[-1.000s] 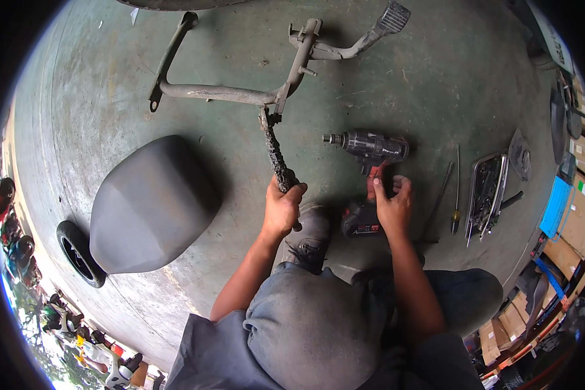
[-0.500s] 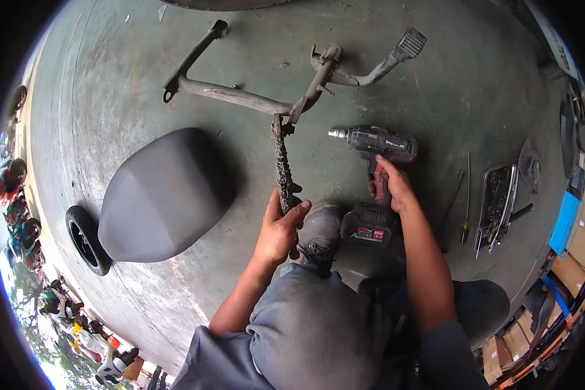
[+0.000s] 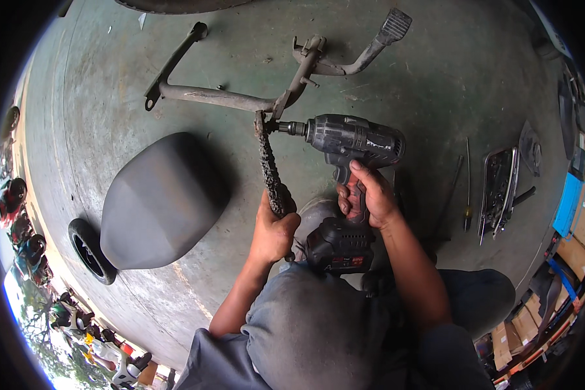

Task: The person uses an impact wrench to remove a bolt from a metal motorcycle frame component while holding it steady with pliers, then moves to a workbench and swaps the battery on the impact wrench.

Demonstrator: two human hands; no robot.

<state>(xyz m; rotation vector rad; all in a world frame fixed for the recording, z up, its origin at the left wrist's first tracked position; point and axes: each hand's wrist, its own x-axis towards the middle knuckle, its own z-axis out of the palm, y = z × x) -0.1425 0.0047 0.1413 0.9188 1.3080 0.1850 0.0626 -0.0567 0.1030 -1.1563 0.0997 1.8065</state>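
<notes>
Wide green concrete floor (image 3: 435,84) fills the view, and across its upper half lies the rusty metal stand (image 3: 221,97), a long tube with a bent arm off to the left and a ridged foot pedal (image 3: 394,25) far up on the right. Below and left of it sits the grey seat (image 3: 159,201), with a small black wheel (image 3: 90,250) touching its lower left edge. Now the action: the left hand (image 3: 273,231) is wrapped tight around the lower end of the stand's crusty, pitted leg (image 3: 268,162), which runs straight up from the fist to the tube. Right beside it, the right hand (image 3: 364,195) is closed full round the handle of the black power driver (image 3: 351,140), its nose pressed against the top of that leg, just above the left fist. Open floor all round the stand, bar the seat on the left; a screwdriver (image 3: 467,188) and a tray of tools (image 3: 498,188) lie well apart on the right. A second ago the driver lay flat on the floor clear of the stand; now it is raised and on the joint.
</notes>
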